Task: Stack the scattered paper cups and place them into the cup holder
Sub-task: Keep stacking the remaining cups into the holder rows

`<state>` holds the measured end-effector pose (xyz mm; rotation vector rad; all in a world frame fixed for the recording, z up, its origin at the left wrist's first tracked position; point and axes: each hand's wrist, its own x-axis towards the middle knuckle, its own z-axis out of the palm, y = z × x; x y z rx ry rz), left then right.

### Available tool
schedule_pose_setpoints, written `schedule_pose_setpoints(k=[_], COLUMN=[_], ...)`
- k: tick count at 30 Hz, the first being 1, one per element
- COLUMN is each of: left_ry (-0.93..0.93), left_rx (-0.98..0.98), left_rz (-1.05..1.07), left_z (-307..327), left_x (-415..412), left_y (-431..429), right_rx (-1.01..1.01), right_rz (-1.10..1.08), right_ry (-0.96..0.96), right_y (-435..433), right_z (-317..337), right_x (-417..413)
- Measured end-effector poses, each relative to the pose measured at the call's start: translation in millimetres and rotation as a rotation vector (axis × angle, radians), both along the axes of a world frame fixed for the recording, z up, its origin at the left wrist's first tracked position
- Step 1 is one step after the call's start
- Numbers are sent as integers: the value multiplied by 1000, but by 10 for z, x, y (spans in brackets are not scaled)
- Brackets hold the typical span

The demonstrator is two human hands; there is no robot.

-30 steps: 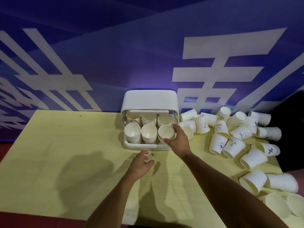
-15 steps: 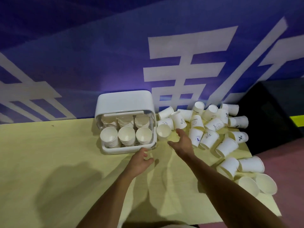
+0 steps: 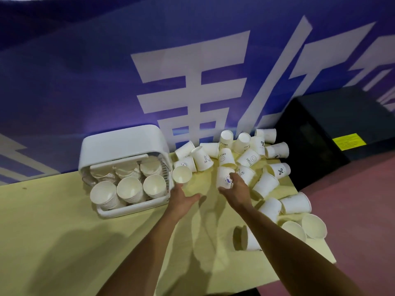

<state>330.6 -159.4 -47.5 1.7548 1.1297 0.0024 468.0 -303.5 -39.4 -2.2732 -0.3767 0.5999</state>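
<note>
The white cup holder [image 3: 128, 210] stands open at the back of the yellow table, with several stacks of paper cups [image 3: 129, 189] inside. To its right lies a pile of scattered white paper cups [image 3: 248, 159]. My right hand [image 3: 236, 189] reaches into the pile; its fingers and thumb curl round an upside-down cup with a blue logo [image 3: 223, 178]. My left hand [image 3: 183, 199] is open beside the holder's right corner. Its fingertips are just under a cup lying on its side [image 3: 181, 175], mouth toward me.
A blue banner wall [image 3: 106, 82] rises right behind the holder and the pile. A black box [image 3: 320, 135] stands past the table's right edge, over reddish floor. Several cups [image 3: 314, 226] lie close to that edge, and one [image 3: 252, 238] under my right forearm.
My right hand left the holder's front right stack, moved right into the pile and took hold of a cup. My left hand rose toward the cup beside the holder. The view turned right.
</note>
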Motion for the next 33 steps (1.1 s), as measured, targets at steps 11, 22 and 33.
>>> schedule_pose_setpoints(k=[11,22,33], left_ry=[-152,-167,-189], left_rx=[-128,-247,-123], left_rz=[411,683,566], left_z=[-174,-278,-361], left_x=[361,716,684], left_y=[-140,-103,-53], right_rx=[-68,-76,-153], right_rz=[30,188,240], right_ry=[-153,-236,-296], right_y=[141,231,295], right_z=[-156,-290,-400], right_x=[111,223,147])
